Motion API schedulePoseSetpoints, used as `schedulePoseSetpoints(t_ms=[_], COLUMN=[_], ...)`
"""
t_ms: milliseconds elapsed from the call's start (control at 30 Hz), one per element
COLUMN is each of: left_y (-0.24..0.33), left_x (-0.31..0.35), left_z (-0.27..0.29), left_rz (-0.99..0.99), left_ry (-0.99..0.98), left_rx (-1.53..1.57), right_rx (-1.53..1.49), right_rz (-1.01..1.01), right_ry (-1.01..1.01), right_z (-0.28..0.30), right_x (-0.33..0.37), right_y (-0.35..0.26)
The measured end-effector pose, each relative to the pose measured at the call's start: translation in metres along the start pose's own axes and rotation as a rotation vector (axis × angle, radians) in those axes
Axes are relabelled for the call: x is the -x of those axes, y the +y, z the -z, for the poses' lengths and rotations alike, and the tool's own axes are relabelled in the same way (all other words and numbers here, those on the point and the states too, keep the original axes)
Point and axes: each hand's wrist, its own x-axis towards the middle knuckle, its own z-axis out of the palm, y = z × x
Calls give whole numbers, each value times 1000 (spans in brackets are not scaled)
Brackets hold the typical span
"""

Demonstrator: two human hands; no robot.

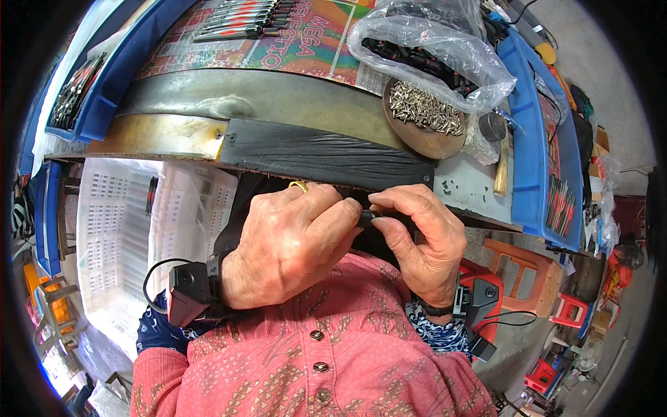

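Note:
Both hands meet just in front of the bench edge, above my lap. My left hand (295,233) is closed with its fingers curled round a small black cylindrical piece (366,218), and the knuckles hide most of it. At the piece's exposed end, the thumb and index finger of my right hand (427,240) pinch it. Right by the hands runs a black strip (319,153) fixed along the bench edge. On the bench beyond lies a round brown dish (422,144) heaped with small silver metal pins (425,108).
Clear plastic bag (479,73) of black parts lies behind the dish. A wooden-handled tool (501,170) rests beside it. Blue trays (526,132) (104,115) flank the bench. Red-and-grey tools (240,19) lie at the back. A white crate (114,236) stands lower left; an orange stool (531,274) lower right.

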Motion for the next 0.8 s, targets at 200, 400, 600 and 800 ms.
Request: schedulePoseSetpoints(t_ms=[200,400,600,800], left_y=[0,1,0,-2], left_x=[1,3,6,0], left_z=[0,-1,-6,-4], left_rz=[8,-11,-18,-19], left_ry=[-9,-34,-11,29], left_rx=[-14,-17,-6,-18], right_rx=[-194,-562,-613,-659], right_rz=[-226,-549,-529,-520], right_ry=[-64,-108,-68,40], right_z=[2,-1,-9,-14], right_x=[1,2,4,1], right_y=[-7,-11,-4,-6])
